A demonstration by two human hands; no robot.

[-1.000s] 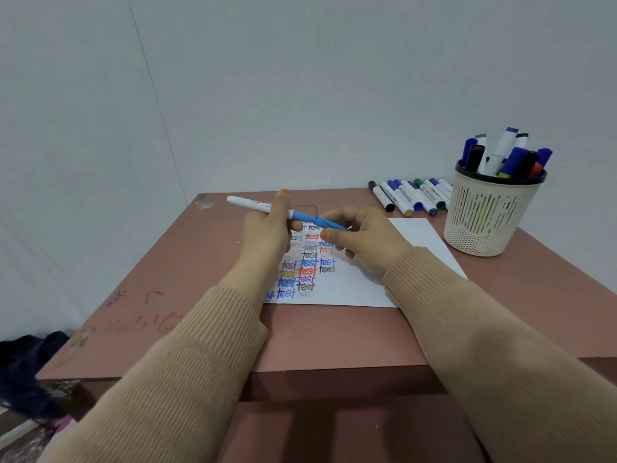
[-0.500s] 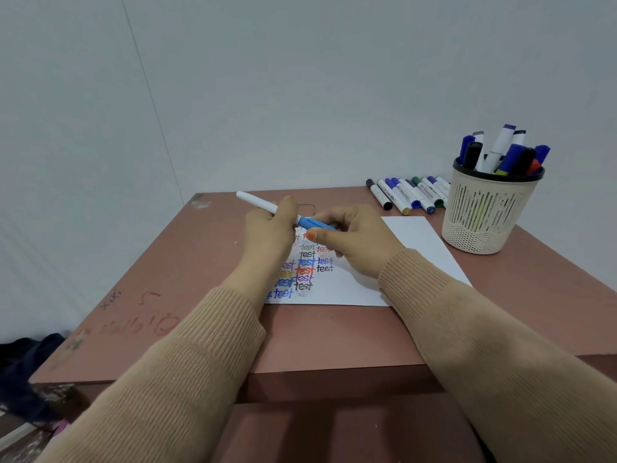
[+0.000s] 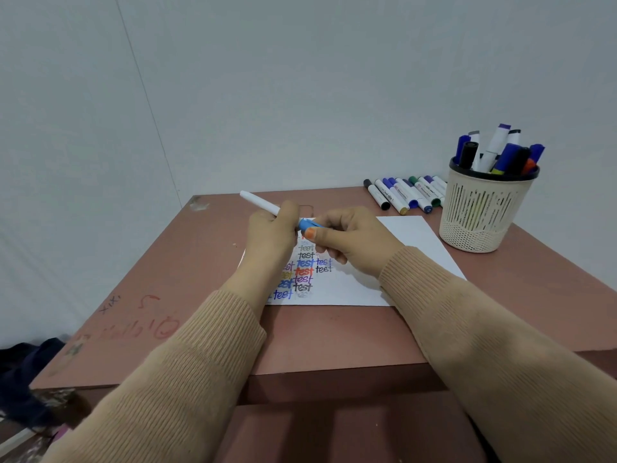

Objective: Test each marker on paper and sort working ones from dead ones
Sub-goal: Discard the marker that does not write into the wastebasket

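Sleeves (image 3: 187,379) in tan knit reach over your reddish table (image 3: 187,282) to the paper sheet (image 3: 410,248), its left side covered with coloured "test" words. Above it your left hand (image 3: 270,233) grips the white marker (image 3: 258,201) by its barrel while your right hand (image 3: 350,242) pinches its blue cap (image 3: 309,224). Farther right, capped markers (image 3: 405,195) lie in a row beside a marker-filled mesh cup (image 3: 480,215).

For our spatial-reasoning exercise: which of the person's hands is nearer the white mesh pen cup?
Right. The right hand sits left of the pen cup, over the paper; the left hand lies farther left. Both grip one blue-capped marker.
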